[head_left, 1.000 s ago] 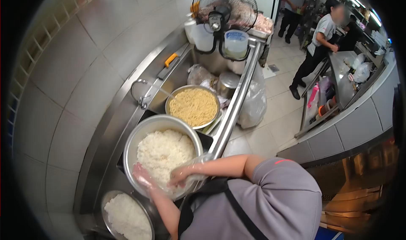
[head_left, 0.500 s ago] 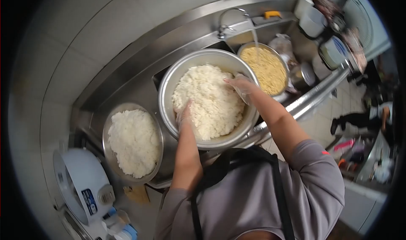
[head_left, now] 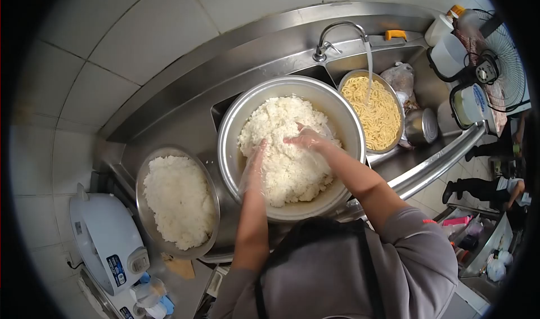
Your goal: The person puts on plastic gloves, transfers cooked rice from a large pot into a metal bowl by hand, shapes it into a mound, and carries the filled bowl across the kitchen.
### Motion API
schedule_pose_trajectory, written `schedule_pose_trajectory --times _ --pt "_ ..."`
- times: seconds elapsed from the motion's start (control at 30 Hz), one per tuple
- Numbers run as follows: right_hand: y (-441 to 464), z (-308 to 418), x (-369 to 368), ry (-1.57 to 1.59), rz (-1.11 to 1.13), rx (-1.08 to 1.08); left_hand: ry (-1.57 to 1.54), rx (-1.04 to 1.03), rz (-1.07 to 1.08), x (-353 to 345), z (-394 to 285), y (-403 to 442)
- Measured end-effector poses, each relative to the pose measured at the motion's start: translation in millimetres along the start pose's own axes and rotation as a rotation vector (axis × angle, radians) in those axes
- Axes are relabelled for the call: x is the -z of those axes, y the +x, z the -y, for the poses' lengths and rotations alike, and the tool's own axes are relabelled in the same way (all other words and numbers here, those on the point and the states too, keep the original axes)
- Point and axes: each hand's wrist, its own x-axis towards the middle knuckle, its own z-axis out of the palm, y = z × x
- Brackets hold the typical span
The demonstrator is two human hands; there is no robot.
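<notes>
While the water is running over on the right, both hands are down in the big pot (head_left: 239,105), each in a clear plastic glove. The rice (head_left: 289,175) is heaped in that pot, which sits around the middle of the steel counter (head_left: 185,111), near its front edge and right up by the left edge of the sink (head_left: 349,60). Left hand (head_left: 256,164) is on the left side of the heap, seen kinda edge-on, fingers stretched out and touching the rice; can't really see its palm side. Right hand (head_left: 308,140) comes in from the right, fingers and thumb spread apart on top of the heap. The two hands are near each other but not touching. Toward the counter's left end there's an oval tray (head_left: 209,232) with more white rice, and past that corner a pale blue appliance (head_left: 107,240). In the sink, toward its left edge, a bowl (head_left: 400,122) of yellow noodles (head_left: 372,111) stands under the tap (head_left: 320,52), with a stream of water (head_left: 368,66) falling into it. Next to the bowl are a tied plastic bag (head_left: 399,80) and a metal tin (head_left: 422,126). Oh, and a yellow handle (head_left: 395,35) lies along the sink's back edge, plus a fan (head_left: 487,71) past its right end.
</notes>
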Motion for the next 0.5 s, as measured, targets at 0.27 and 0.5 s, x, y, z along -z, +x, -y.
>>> schedule_pose_trajectory --times 0.27,0.5 --pt "8.2 -22.6 -76.2 0.38 -0.258 0.179 -0.299 -0.178 0.071 -44.6 19.4 -65.9" --pt "-33.2 7.0 -45.5 0.168 -0.329 0.282 0.671 -0.511 -0.185 -41.8 7.8 -94.1"
